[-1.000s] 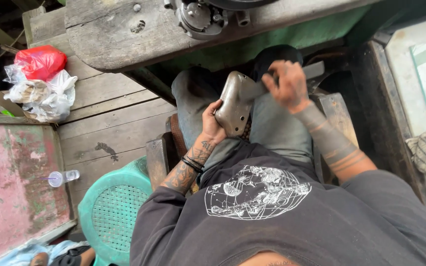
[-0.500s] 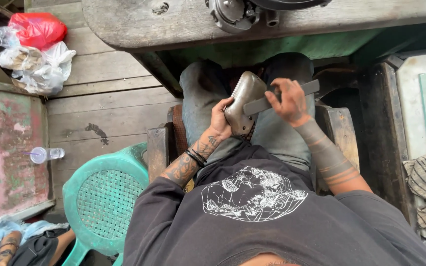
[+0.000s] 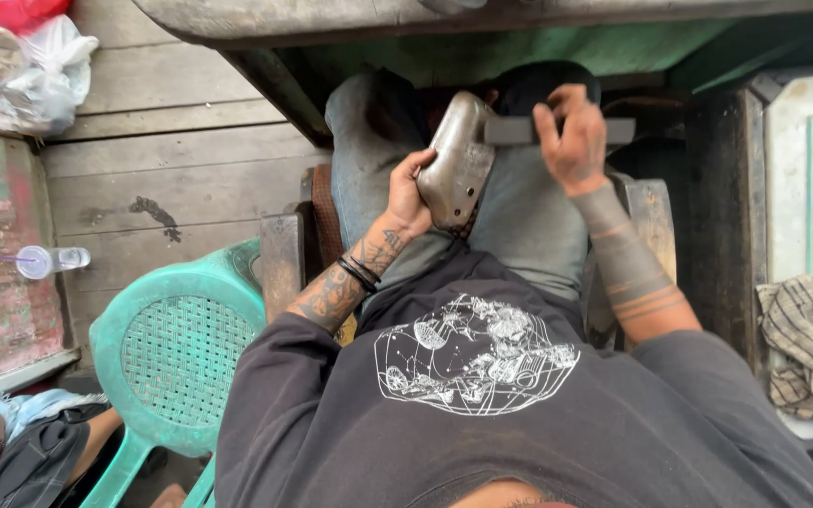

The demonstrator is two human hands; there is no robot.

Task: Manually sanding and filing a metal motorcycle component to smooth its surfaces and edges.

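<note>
Left hand (image 3: 408, 199) wrapped around the lower end of a grey metal casting (image 3: 456, 160), fingers curled shut on it from the left side, thumb on the near edge. Casting sits tilted on the lap, its upper end pointing away from the body, resting on grey trousers (image 3: 519, 216).

Right hand (image 3: 571, 141) clamped on a dark flat bar (image 3: 519, 130); fingers folded over the top of it, knuckles up. The bar runs sideways under those fingers, its left end touching the upper end of the casting, its right end sticking out just past the hand. The two hands are near each other, with the casting between them.

Black bands on the left wrist (image 3: 358, 274), just behind the left fingers. Person wears a dark shirt with a white printed graphic (image 3: 472, 357).

Around: wooden stool frame (image 3: 284, 254) just left of the left hand. Teal plastic chair (image 3: 176, 353) further left, well apart from the fingers. Clear plastic cup with straw (image 3: 49, 261) on a worn red surface, far left. White plastic bags (image 3: 21, 75) on the plank floor, top left. Heavy table edge (image 3: 331, 19) beyond both hands. Striped cloth (image 3: 811, 343) far right of the right fingers. Another person's legs at bottom left, partly out of view.
</note>
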